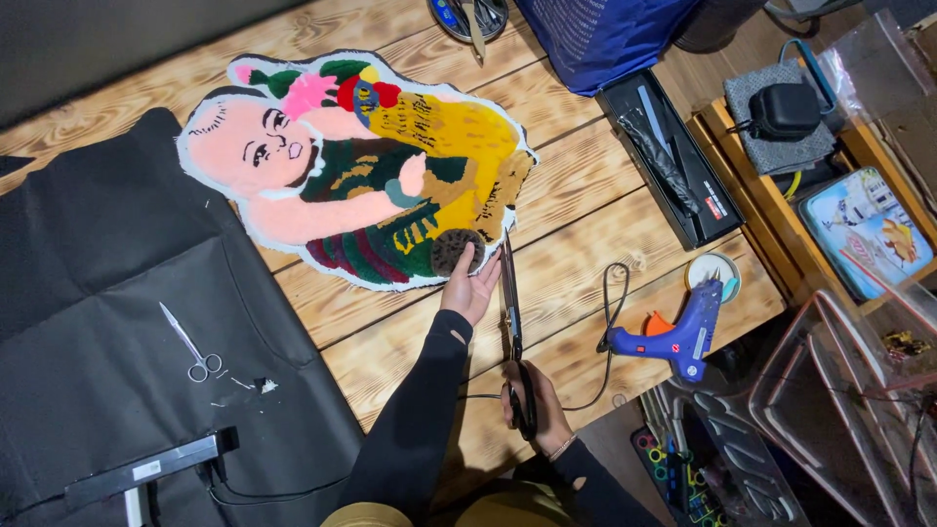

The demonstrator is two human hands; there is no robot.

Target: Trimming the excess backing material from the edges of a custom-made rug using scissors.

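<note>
A colourful tufted rug figure (361, 166), a child shape in pink, green and yellow with a white border, lies on the wooden table (586, 254). My left hand (468, 285) rests flat with fingers spread on its lower edge, next to a brown round patch. My right hand (535, 408) grips the handles of long black scissors (511, 312). Their blades point away from me and reach the rug's lower right edge, close beside my left hand.
Black fabric (107, 322) covers the table's left side, with small silver scissors (191, 345) on it. A blue glue gun (683, 332) and its cable lie to the right, near a tape roll (712, 271). A black tray (673, 161), a blue bag (595, 34) and cluttered boxes stand beyond.
</note>
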